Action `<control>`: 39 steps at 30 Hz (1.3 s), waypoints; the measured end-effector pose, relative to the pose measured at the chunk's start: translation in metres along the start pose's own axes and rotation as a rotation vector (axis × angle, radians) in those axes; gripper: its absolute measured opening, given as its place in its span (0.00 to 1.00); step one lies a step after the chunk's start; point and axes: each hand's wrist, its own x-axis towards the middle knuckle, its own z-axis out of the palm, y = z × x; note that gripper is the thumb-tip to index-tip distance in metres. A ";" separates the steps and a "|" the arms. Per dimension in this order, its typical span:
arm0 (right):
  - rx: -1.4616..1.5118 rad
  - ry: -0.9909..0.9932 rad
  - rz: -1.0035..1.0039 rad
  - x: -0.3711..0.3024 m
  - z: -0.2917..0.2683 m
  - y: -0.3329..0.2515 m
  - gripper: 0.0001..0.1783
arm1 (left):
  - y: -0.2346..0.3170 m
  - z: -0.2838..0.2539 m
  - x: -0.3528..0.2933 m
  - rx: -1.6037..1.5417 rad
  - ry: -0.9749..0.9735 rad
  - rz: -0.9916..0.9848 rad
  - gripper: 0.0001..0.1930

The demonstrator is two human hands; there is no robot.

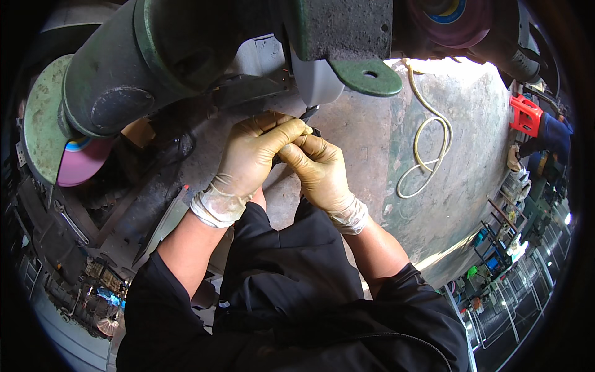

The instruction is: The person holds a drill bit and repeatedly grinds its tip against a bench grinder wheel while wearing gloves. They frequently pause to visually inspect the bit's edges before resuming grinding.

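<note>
My left hand and my right hand meet in front of me, both in thin, stained yellowish-white gloves. Their fingers are closed round a dark drill bit, most of which the fingers hide. The bit's dark tip points up and away from me, at the lower edge of a pale grey grinding wheel. Whether tip and wheel touch, I cannot tell. Above the hands stands a green grinder, and a flat green tab with a hole juts out beside the wheel.
A pink grinding wheel sits under a round green guard at left; another pink wheel is at upper right. A pale hose loops over the floor. A wrench lies left. A red stool is at far right, beside someone in blue.
</note>
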 end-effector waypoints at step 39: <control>-0.500 0.098 -0.972 -0.326 -0.096 -0.427 0.15 | 0.269 0.375 -0.257 0.309 -0.756 0.917 0.09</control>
